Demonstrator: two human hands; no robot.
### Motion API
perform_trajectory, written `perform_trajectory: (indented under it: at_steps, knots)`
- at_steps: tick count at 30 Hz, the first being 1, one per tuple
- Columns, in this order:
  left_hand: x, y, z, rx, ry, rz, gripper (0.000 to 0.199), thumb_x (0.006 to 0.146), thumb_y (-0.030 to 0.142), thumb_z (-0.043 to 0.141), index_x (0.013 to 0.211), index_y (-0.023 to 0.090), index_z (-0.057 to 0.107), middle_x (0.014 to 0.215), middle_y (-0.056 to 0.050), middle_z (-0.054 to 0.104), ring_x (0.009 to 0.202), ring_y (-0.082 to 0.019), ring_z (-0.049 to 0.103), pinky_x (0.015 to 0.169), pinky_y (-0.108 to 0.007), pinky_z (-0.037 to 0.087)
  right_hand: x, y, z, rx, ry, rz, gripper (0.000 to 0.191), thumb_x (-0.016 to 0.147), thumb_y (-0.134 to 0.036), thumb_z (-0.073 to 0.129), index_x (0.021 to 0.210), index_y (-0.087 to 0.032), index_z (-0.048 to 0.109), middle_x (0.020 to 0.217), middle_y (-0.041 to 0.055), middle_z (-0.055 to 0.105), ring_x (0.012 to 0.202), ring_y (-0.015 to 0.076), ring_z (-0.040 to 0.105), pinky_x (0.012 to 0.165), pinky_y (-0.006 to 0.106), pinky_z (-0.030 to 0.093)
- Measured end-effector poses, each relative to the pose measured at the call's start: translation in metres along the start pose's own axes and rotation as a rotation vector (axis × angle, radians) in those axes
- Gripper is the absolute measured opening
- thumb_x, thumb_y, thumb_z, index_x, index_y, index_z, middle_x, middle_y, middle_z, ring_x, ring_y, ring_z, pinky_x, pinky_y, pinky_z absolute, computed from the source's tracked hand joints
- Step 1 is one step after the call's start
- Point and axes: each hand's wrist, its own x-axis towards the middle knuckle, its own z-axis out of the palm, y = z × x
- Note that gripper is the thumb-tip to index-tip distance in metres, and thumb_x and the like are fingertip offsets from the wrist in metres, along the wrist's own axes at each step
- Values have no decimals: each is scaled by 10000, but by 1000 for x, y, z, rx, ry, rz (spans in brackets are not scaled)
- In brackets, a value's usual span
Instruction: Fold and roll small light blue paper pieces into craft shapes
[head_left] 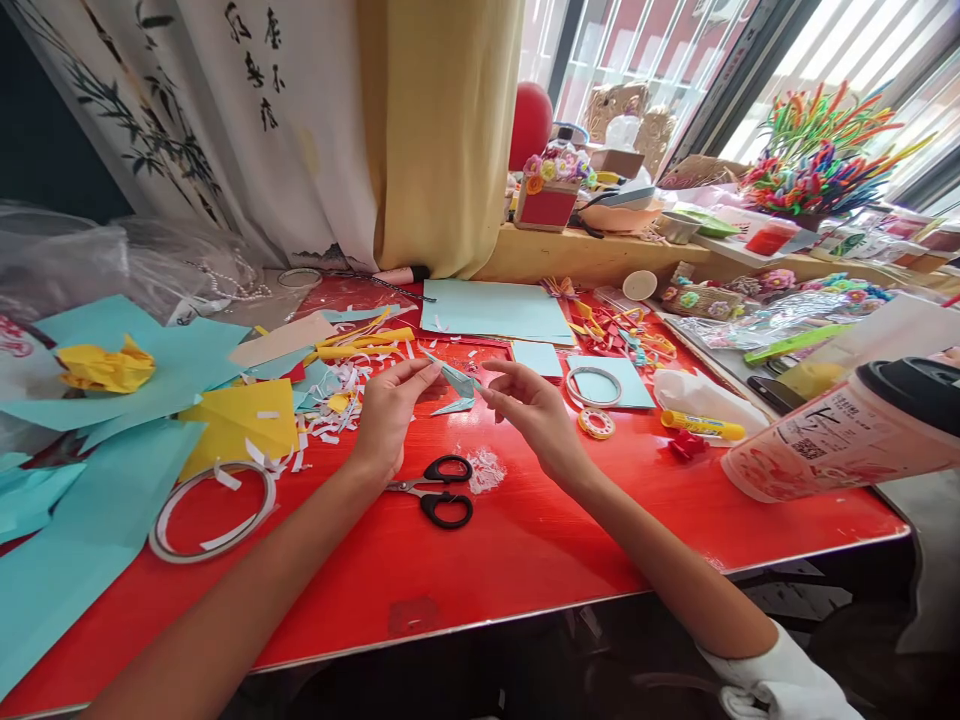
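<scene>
A small piece of folded light-blue paper with pointed ends is held above the red table. My left hand pinches its left tip between thumb and fingers. At its right end, the thumb and index finger of my right hand close on the paper, the other fingers curled loosely. Just below my hands lie black-handled scissors, partly hidden behind my left wrist. Beside them is a small heap of white scraps.
Left are a large tape roll, yellow paper and blue sheets. Blue sheets lie at the back. Right are another tape roll, a small roll, a yellow glue stick and a tilted-looking cup.
</scene>
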Motion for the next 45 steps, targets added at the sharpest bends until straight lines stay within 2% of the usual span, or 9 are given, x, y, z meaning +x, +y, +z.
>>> perform_trajectory:
  at_steps: [7, 27, 29, 34, 40, 45]
  knots:
    - [-3, -2, 4, 63, 4, 20, 205, 699, 352, 631, 765, 162, 669, 721, -18, 636, 692, -131, 581, 730, -270, 470, 0, 5, 2, 9, -12, -2, 356, 755, -331, 600, 1075, -215, 496, 727, -14, 504, 672, 109, 476, 560, 230, 427]
    - [-4, -4, 5, 56, -4, 22, 197, 712, 341, 620, 761, 155, 664, 720, -20, 635, 683, -129, 584, 712, -261, 482, 3, 10, 3, 28, -41, 60, 366, 734, -351, 612, 1054, -198, 523, 724, -6, 501, 658, 110, 476, 522, 225, 457]
    - [-4, -5, 4, 51, -8, 27, 194, 714, 339, 621, 757, 154, 661, 717, -19, 633, 681, -128, 585, 713, -263, 483, 3, 10, 3, 33, -63, 77, 327, 736, -349, 606, 1012, -186, 546, 741, 4, 524, 657, 108, 484, 518, 227, 456]
    - [-2, -6, 4, 70, -24, 38, 216, 711, 360, 629, 769, 154, 660, 735, -26, 651, 701, -142, 600, 732, -276, 477, 3, 7, 4, -5, -135, 174, 185, 748, -331, 587, 727, -147, 580, 671, 9, 548, 604, 97, 514, 565, 252, 455]
    - [-2, -6, 5, -74, -263, -83, 360, 730, 485, 585, 800, 144, 675, 822, -71, 685, 779, -180, 625, 784, -315, 469, 3, 3, 2, 67, -106, 191, 171, 739, -299, 591, 688, -138, 559, 638, 2, 564, 581, 90, 534, 591, 250, 446]
    - [-1, -11, 3, -90, -421, -221, 572, 747, 634, 431, 784, 118, 675, 816, -100, 682, 809, -194, 620, 826, -338, 450, 3, 3, 0, 76, -75, 198, 198, 737, -325, 594, 686, -141, 542, 599, -10, 563, 552, 91, 543, 584, 250, 445]
